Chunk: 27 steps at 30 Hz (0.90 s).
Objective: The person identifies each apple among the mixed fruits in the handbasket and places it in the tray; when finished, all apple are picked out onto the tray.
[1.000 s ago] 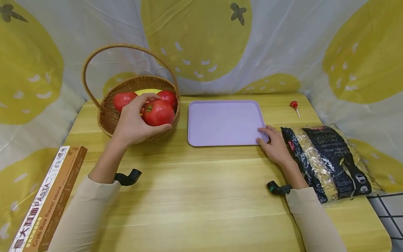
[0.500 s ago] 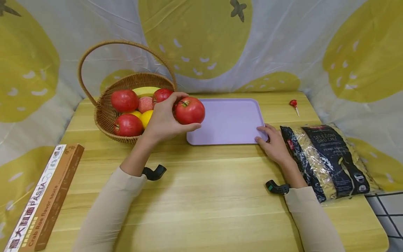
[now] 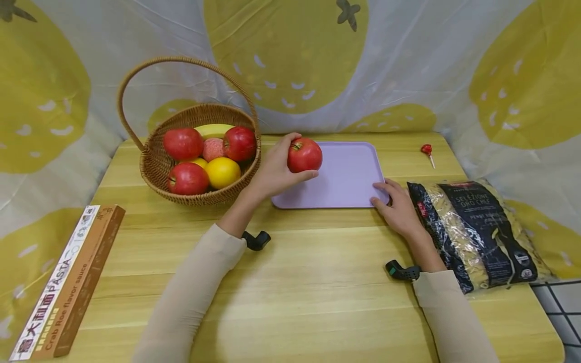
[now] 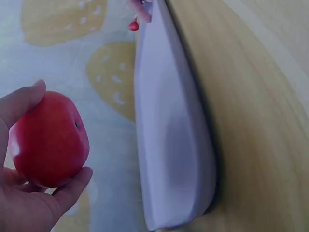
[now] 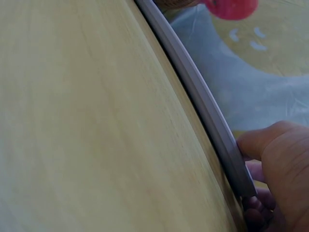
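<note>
My left hand (image 3: 277, 166) holds a red apple (image 3: 305, 155) between thumb and fingers, over the left part of a lilac tray (image 3: 345, 174). In the left wrist view the apple (image 4: 50, 140) is raised above the level of the tray (image 4: 169, 121), with a gap between them. At the tray's right edge, my right hand (image 3: 399, 209) pinches the rim. The right wrist view shows the thumb (image 5: 256, 142) at the near right corner of the tray (image 5: 207, 106), the other fingers partly hidden below.
A wicker basket (image 3: 199, 199) with apples, a banana (image 3: 213, 131), a lemon (image 3: 223, 173) and a pink fruit (image 3: 213, 149) stands left of the tray. A pasta box (image 3: 68, 282) lies far left. On the right are a lollipop (image 3: 426, 149) and a penne bag (image 3: 481, 234).
My left hand has lifted the apple out of the basket and carried it right, over the tray. The right hand has stayed at the tray's edge.
</note>
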Motion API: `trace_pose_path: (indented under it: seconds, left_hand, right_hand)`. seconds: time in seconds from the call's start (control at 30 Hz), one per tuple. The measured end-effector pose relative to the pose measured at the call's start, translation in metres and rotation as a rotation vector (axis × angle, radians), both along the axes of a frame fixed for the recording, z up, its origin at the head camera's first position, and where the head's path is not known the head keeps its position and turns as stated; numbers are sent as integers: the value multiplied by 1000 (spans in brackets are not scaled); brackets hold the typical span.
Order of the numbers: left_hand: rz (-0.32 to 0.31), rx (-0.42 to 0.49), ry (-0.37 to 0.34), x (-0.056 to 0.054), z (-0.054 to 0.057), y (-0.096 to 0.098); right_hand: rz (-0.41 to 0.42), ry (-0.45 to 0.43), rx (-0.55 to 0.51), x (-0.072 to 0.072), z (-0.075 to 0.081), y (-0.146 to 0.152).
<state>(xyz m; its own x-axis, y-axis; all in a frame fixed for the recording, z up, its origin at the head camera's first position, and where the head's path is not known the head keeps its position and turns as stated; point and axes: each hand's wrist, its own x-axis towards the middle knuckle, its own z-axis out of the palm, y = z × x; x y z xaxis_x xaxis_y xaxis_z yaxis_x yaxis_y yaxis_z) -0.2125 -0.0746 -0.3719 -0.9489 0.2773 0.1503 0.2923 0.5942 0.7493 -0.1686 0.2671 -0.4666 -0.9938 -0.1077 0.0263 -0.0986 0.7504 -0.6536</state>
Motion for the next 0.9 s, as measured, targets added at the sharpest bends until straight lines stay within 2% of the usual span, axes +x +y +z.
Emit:
trace_pose_path:
  seconds: [0.17,0.37,0.57,0.7,0.9]
  left_hand:
    - [66,-3,-54,-17,-15,11]
    - [124,37,-96,-37,-25,19]
    - [202,56,-138,-47,-34,24]
    - [253,100,-138,-53,-42,26]
    - [277,149,-153,-59,-58,29]
  right_hand:
    - [1,3,-4,0,-2,1]
    - [3,16,-4,0,-2,2]
    - [10,9,-4,0,-2,2]
    - [3,9,-6,0,1,3]
    - [-49,60,-39,1,-3,5]
